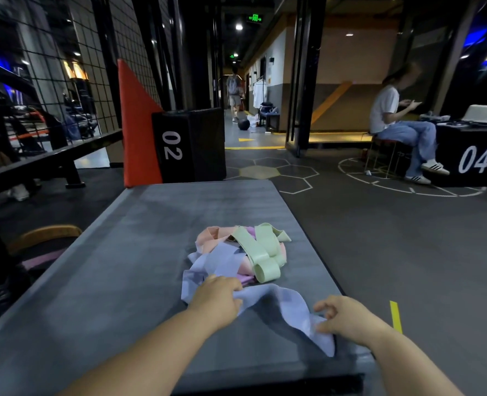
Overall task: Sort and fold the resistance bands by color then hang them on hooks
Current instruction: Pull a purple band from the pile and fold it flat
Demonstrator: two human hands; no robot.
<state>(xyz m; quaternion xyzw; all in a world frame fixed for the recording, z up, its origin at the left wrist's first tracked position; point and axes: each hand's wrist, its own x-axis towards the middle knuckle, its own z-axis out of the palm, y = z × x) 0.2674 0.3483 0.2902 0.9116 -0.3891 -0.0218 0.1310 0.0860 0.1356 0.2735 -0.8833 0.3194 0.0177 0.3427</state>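
Observation:
A tangled pile of resistance bands lies on a grey padded platform (139, 252). In it are a pale green band (260, 252), a pink band (212, 237) and a purple band (246, 279) that is mostly covered. A lavender-blue band (288, 302) trails from the pile toward me. My left hand (218, 297) grips that band close to the pile. My right hand (343, 317) pinches its near end by the platform's right front edge. The stretch between my hands is lifted and twisted. No hooks are in view.
A black box marked 02 (188, 145) and an orange wedge (136, 124) stand beyond the platform. At right a seated person (399, 121) is beside a black box marked 04 (473, 158). A wire grid fence (50, 81) runs along the left. Another person walks in the far corridor.

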